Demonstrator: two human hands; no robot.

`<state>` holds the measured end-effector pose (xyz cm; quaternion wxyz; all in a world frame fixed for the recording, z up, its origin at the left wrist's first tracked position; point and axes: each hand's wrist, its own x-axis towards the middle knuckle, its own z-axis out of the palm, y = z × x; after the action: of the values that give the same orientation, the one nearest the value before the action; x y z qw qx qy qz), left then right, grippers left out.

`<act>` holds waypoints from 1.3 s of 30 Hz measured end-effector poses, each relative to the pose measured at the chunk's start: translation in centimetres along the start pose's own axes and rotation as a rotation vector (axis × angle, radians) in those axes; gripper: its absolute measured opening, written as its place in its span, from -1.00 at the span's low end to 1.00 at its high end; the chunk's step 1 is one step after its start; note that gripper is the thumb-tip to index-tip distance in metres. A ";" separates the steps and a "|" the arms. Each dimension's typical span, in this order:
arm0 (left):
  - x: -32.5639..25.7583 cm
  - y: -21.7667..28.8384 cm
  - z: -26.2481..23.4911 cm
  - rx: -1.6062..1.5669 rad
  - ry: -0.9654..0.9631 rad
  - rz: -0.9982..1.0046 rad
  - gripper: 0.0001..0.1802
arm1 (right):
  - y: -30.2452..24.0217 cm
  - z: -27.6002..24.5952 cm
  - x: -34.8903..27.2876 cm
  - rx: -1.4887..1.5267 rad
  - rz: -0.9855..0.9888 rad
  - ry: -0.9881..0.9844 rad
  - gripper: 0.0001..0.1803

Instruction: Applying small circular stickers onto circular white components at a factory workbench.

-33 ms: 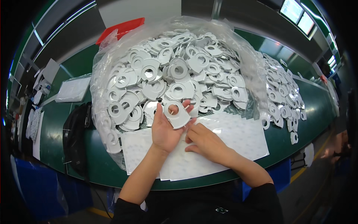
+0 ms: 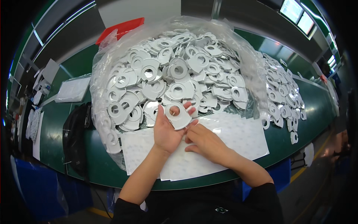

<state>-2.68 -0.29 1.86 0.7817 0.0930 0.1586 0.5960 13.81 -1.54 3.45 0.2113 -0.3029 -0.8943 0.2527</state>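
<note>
My left hand holds up one flat white disc-shaped part with a round hole, gripped between thumb and fingers. My right hand rests just to its right, fingertips touching the part's lower edge, and lies on a white backing sheet dotted with small clear stickers. Right behind the hands a big clear plastic bag lies open, heaped with several of the same white parts.
Another spread of white parts lies to the right on the green table. A black bag sits at the left, papers beyond it, a red bin behind the pile. The table's front edge runs just before me.
</note>
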 end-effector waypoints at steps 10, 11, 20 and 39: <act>1.1 -1.0 -0.2 0.284 0.077 -0.069 -0.31 | -1.8 -1.5 -0.6 0.234 -0.306 -0.059 -0.76; 1.1 -1.1 0.1 0.341 0.072 -0.094 -0.29 | -2.1 -1.9 -0.6 0.230 -0.303 -0.057 -0.76; 0.5 -1.6 0.0 0.537 -0.002 -0.192 -0.11 | 1.0 -1.6 1.0 1.044 0.302 0.612 -0.82; 0.6 -1.7 -0.2 0.540 -0.010 -0.182 -0.14 | 1.6 -0.4 1.4 1.055 0.352 0.543 -0.87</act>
<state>-1.09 -0.16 1.01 0.7797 0.2862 0.3153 0.4590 13.69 0.62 3.09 0.5077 -0.3542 -0.4997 0.6058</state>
